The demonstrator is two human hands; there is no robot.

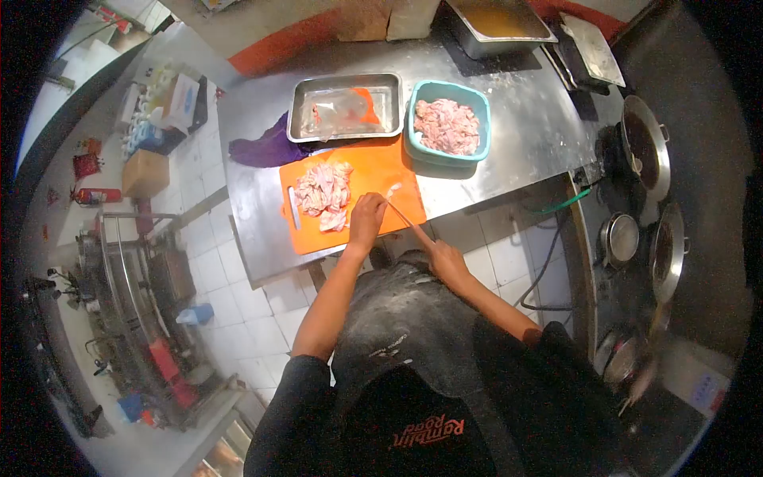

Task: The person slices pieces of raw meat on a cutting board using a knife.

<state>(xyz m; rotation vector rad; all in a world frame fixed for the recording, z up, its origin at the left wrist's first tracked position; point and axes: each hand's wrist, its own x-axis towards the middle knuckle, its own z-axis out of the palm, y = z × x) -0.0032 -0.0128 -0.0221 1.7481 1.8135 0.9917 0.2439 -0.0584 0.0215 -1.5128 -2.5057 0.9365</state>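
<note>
An orange cutting board (pixel 302 241) lies at the front edge of the steel table, with a heap of pale pink raw meat (pixel 324 193) on its left part. My left hand (pixel 367 216) is closed over the board, right of the heap; what its fingers pinch is too small to make out. My right hand (pixel 447 264) is wrapped round the handle of a knife (pixel 407 221), whose blade points up and left to my left fingers. A small pale scrap (pixel 393 190) lies on the board just beyond them. A turquoise tub (pixel 447 158) behind the board's right side holds more raw meat (pixel 447 127).
Behind the board stands a steel tray (pixel 346 137) with something orange in it, beside a purple cloth (pixel 258 151). A deep steel pan (pixel 517 40) is at the back. Woks (pixel 645 149) line the right side, near a green hose (pixel 568 203).
</note>
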